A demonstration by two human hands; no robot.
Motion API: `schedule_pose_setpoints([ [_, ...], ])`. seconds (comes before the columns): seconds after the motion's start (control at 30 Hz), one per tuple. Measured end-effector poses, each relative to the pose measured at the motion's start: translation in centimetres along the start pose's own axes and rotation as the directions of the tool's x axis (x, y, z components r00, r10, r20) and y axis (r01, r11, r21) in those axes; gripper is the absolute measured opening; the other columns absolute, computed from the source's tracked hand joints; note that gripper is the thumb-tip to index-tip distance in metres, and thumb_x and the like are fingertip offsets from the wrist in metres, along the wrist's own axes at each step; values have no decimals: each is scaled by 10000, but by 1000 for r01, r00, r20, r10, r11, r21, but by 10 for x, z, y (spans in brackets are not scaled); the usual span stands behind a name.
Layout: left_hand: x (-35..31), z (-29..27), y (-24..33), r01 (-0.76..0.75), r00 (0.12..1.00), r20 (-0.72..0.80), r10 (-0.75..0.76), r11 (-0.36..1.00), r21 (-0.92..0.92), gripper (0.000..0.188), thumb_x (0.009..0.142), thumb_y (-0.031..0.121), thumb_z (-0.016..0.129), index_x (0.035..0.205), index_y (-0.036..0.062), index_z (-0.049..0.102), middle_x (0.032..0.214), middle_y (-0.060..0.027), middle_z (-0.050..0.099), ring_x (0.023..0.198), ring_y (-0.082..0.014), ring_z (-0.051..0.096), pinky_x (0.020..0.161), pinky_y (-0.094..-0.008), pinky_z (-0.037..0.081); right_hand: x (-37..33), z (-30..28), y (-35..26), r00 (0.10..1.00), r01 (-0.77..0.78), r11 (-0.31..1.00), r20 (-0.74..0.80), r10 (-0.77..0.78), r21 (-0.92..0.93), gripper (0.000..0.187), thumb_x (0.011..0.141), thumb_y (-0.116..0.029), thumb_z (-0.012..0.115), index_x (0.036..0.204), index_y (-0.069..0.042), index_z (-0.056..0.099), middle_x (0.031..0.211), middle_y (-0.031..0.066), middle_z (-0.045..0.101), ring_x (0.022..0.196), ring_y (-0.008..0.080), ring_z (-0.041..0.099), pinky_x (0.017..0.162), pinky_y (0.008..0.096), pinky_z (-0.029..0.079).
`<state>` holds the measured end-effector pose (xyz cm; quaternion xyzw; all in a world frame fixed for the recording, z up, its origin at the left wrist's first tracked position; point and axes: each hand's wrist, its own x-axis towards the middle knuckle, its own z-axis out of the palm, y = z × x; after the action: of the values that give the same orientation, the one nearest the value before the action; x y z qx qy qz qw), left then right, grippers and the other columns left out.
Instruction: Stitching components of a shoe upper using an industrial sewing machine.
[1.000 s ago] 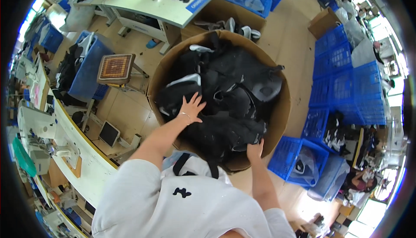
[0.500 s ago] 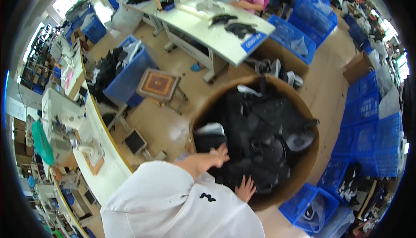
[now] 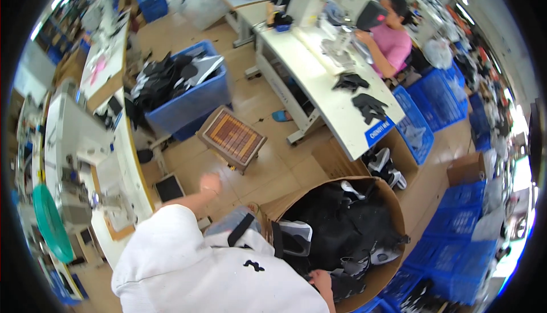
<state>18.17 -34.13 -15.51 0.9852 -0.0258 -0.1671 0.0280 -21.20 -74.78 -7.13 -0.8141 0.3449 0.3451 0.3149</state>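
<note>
Evidently a One-Handed Reach

Laying a clock over the wearer's view, twelve at the top, I find the work down at five. A round cardboard bin (image 3: 376,287) stands there, heaped with dark pieces (image 3: 330,222), a grey-and-white shoe part (image 3: 297,238) lying at the heap's nine o'clock side. The wearer's right hand (image 3: 321,280) is down at roughly seven o'clock of the bin, its fingers bent against the near edge of the pile. From where I stand I can't tell whether they grip a piece or merely rest on it.

The left hand (image 3: 211,183) is well apart from all that, out at eight o'clock above the floor, nearest to a slatted stool (image 3: 233,136) at nine. It is blurred; I see nothing in it, and whether its fingers are loose or clenched I can't say.

My reading is that the step in hand is handling the pile, with the right hand alone engaged. Lifting a piece from there would call for the right fingers to find a free edge and draw it clear of its neighbours, since the heap looks tangled; the left hand would have to join at the bin to help.

Around this, a blue crate (image 3: 188,122) of similar dark stuff sits at ten, and at one to two a co-worker in pink (image 3: 392,42) sits at a white bench (image 3: 347,136) with small black pieces (image 3: 369,108) on it.
</note>
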Motion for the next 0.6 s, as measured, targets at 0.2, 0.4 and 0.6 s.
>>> schedule_pose_setpoints([
  [0.2, -119, 19, -122, 384, 904, 339, -262, 846, -370, 204, 786, 172, 626, 955, 130, 732, 977, -127, 695, 910, -241, 671, 813, -403, 526, 47, 31, -131, 924, 370, 923, -147, -354, 101, 230, 838, -126, 566, 1039, -80, 669, 746, 127, 659, 618, 220, 673, 617, 326, 526],
  [0.4, -182, 29, -177, 464, 871, 424, -249, 700, -543, 250, 751, 193, 618, 957, 103, 727, 989, -172, 678, 924, -320, 650, 860, -390, 500, 72, 70, -303, 794, 588, 802, 112, -597, 103, 380, 824, -120, 570, 1202, -81, 583, 837, 122, 650, 779, 214, 656, 723, 333, 518],
  [0.6, -128, -2, -223, 428, 864, 194, -465, 472, -771, 233, 807, 246, 628, 967, 97, 708, 948, -144, 685, 892, -286, 657, 822, -372, 515, 84, 81, -486, 541, 837, 541, 285, -791, -88, 400, 846, -116, 578, 1241, -68, 543, 999, 149, 655, 924, 276, 637, 810, 356, 493],
])
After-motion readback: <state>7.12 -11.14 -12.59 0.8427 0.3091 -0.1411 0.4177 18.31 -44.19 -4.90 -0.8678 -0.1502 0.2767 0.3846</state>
